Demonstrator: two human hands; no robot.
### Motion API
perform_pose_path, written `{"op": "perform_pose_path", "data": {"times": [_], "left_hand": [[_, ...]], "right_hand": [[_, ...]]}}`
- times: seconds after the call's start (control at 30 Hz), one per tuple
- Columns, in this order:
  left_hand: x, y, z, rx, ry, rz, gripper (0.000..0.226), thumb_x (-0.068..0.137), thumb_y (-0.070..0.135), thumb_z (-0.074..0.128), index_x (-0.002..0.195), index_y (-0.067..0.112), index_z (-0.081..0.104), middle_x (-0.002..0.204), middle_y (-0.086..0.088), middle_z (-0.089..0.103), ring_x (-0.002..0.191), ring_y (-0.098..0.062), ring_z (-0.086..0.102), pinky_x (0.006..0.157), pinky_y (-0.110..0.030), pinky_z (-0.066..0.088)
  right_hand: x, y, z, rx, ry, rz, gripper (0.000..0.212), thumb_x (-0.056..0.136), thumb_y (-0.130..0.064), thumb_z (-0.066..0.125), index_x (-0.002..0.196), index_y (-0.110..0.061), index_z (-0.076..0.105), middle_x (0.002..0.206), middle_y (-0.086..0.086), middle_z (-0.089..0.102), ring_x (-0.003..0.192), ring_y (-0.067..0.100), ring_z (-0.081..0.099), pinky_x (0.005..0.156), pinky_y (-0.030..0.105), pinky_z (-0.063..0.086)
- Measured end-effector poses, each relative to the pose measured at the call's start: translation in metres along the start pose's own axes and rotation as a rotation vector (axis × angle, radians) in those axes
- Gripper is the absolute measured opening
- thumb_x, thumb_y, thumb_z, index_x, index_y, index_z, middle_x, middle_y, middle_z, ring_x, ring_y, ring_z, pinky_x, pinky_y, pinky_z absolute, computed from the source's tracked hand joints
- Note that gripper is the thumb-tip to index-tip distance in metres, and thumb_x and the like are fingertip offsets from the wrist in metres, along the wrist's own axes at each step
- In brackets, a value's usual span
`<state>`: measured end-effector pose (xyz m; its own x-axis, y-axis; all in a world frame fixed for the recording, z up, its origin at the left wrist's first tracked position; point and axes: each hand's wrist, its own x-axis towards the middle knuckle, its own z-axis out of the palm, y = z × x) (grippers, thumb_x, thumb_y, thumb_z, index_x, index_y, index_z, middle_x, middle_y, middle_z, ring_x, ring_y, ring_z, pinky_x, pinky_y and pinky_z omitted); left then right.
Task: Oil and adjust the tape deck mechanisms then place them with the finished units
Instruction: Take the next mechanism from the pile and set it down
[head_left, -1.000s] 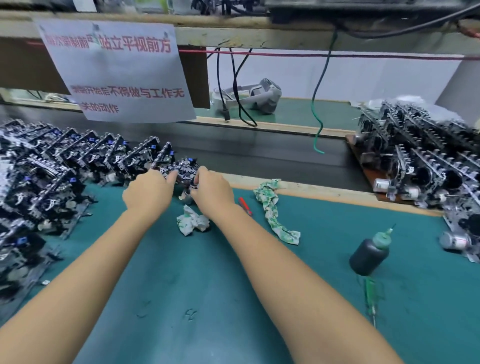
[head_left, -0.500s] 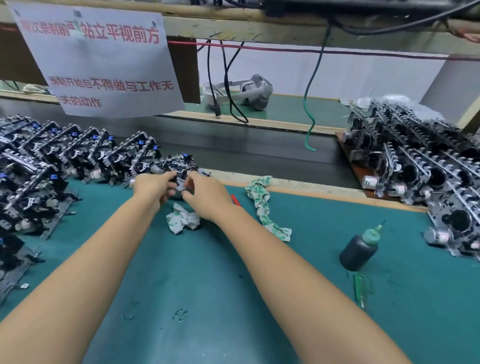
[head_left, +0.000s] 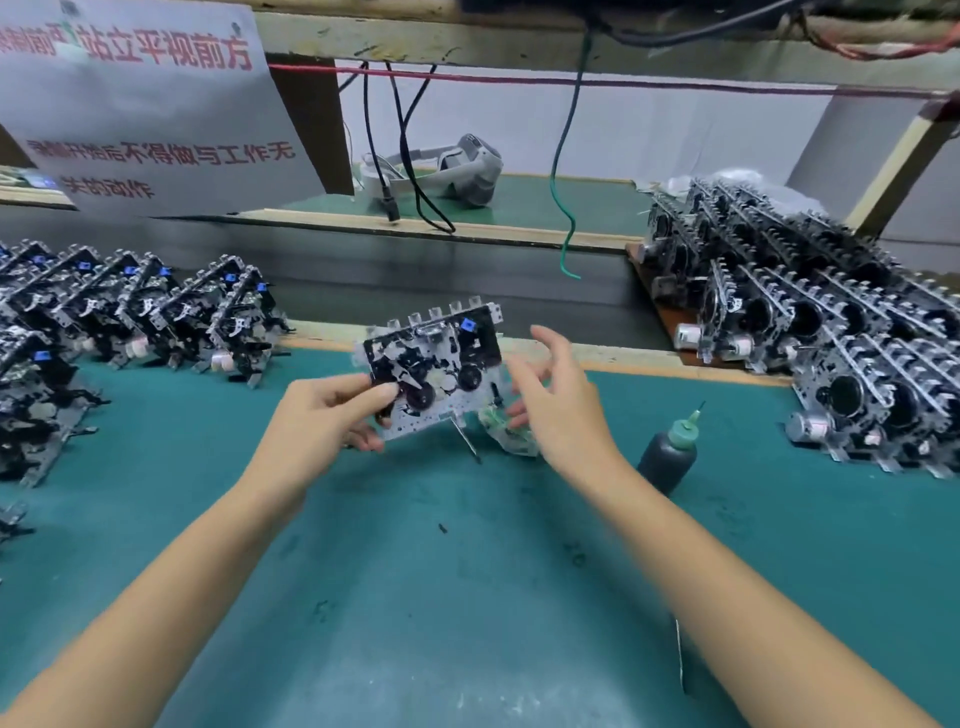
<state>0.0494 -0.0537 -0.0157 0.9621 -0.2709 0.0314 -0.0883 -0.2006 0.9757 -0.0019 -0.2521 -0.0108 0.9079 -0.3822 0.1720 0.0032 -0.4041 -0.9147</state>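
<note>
A single head-worn, wide-angle camera supplies the only view. It looks forward and steeply down over the green worktop (head_left: 467, 597) from the person's standing position. Both forearms enter from the bottom edge and converge near frame centre, close to the lens. The far shelf (head_left: 519, 197) and hanging sign (head_left: 145, 104) fill the upper part. Straight edges bow toward the frame borders.

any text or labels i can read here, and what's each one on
White paper sign, top line: "站立平视前方"; the red characters before it are cut off and blurred.
Same sign, middle line: "不得做与工作无"; its first characters are too blurred to read.
Same sign, bottom line: "关的动作".
Oil bottle, tape deck mechanism, headset: no readable text.
</note>
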Motion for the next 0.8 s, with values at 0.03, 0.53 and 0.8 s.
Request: {"op": "perform_pose_path", "data": {"times": [0.03,0.53,0.8], "left_hand": [[-0.009,-0.002,0.008,0.031,-0.036,0.034,0.024,0.088,0.017,0.063,0.074,-0.002,0.064,0.056,0.003,0.060,0.047,-0.009,0.054,0.054,-0.016,0.046],[-0.049,-0.038,0.076,0.600,-0.210,0.741,0.043,0.072,-0.005,0.069,0.108,0.019,0.074,0.095,0.005,0.069,0.082,-0.002,0.059,0.074,-0.008,0.042],[-0.058,-0.036,0.073,0.357,-0.214,0.450,0.043,0.074,0.048,0.063,0.112,0.042,0.045,0.117,0.025,0.052,0.108,0.002,0.052,0.091,-0.015,0.042]], "right_hand": [[-0.010,0.005,-0.013,0.001,-0.017,0.010,0.026,0.098,-0.021,0.048,0.124,-0.025,0.051,0.076,-0.007,0.055,0.070,0.018,0.063,0.075,0.031,0.053],[-0.105,0.081,-0.101,-0.292,-0.067,-0.156,0.047,0.087,0.016,0.050,0.103,-0.022,0.071,0.104,-0.014,0.066,0.101,0.000,0.061,0.090,0.007,0.038],[-0.102,0.085,-0.103,-0.363,0.002,-0.186,0.040,0.086,0.014,0.053,0.094,-0.019,0.074,0.093,-0.015,0.067,0.093,-0.003,0.057,0.084,0.006,0.038]]}}
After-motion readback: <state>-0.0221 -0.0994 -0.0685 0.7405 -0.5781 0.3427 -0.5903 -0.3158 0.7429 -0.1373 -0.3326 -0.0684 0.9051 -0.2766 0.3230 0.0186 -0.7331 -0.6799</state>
